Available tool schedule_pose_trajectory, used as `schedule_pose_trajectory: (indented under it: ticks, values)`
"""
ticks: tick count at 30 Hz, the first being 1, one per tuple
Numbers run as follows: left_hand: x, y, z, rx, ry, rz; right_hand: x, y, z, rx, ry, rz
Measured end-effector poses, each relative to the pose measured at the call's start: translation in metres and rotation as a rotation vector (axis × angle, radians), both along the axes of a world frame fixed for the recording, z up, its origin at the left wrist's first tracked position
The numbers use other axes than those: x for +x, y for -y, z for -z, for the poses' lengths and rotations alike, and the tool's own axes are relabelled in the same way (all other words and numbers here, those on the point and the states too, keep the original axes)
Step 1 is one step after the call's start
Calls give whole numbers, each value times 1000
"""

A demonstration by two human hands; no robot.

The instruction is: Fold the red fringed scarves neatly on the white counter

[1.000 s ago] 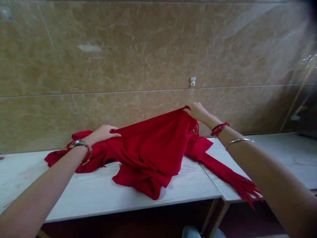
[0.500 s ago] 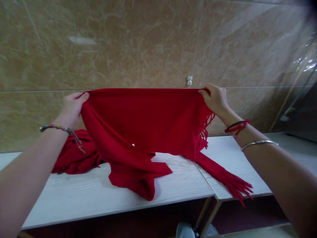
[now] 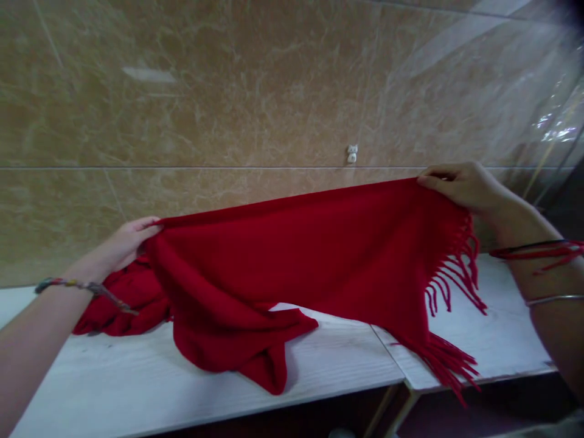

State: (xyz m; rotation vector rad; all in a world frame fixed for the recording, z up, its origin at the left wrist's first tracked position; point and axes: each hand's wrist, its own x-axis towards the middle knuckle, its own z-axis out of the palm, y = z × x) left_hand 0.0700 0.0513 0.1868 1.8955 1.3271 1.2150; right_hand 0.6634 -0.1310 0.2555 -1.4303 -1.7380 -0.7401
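Observation:
A red fringed scarf (image 3: 301,255) is stretched between my two hands above a white tabletop. My left hand (image 3: 132,240) pinches its upper edge at the left, lower than the other side. At the upper right, my right hand (image 3: 460,185) grips the same edge near the fringed end. The cloth's lower folds rest on the table at the centre, and fringe hangs and spreads at the right. Behind my left wrist lies a second bunched heap of red cloth (image 3: 125,298); whether it joins the scarf is hidden.
Two white tables (image 3: 328,359) meet at a seam right of centre. Behind them stands a brown marble-patterned tiled wall (image 3: 237,91) with a small white cat-shaped piece (image 3: 351,153) on it. Shiny clear plastic (image 3: 556,125) shows at the far right.
My right hand has moved right and my left hand has come down, so the scarf's top edge now slants and spans wider. The fringe at the right has spread more into view.

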Motion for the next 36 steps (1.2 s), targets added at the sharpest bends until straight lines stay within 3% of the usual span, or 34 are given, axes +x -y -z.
schedule_pose_trajectory:
  ticks: [2, 4, 6, 8, 11, 13, 16, 18, 20, 23, 25, 27, 30, 36]
  values:
    - [6, -13, -1, 2, -57, 16, 4, -15, 0, -145, 77, 80]
    - [15, -29, 6, 0, -350, 21, 2, -40, 16, -324, 179, 170]
    - [25, -44, 23, 4, -685, -14, -6, -69, 49, -501, 242, 259]
    - [36, -57, 47, 4, -894, -66, -18, -95, 92, -612, 295, 317]
    - [51, -65, 81, -26, -1013, -142, -37, -121, 156, -640, 285, 428]
    - [64, -62, 95, -41, -1091, -239, -47, -130, 187, -647, 248, 496]
    - [91, -40, 106, 55, -1145, -380, -64, -138, 214, -631, 202, 548]
    - [114, -13, 115, 179, -1106, -356, -82, -138, 225, -613, 105, 545]
    - [134, 23, 134, 278, -1035, -211, -107, -131, 237, -606, -9, 439]
    - [147, 73, 176, 333, -994, 134, -149, -109, 265, -658, -52, 111]
    - [141, 94, 202, 347, -999, 294, -171, -90, 286, -731, -6, -58]
    - [128, 99, 219, 316, -1006, 320, -181, -74, 303, -796, 41, -129]
    - [100, 89, 224, 252, -1021, 209, -181, -65, 315, -824, 71, -125]
    - [26, 59, 227, 176, -1050, -127, -173, -71, 316, -791, 96, -104]
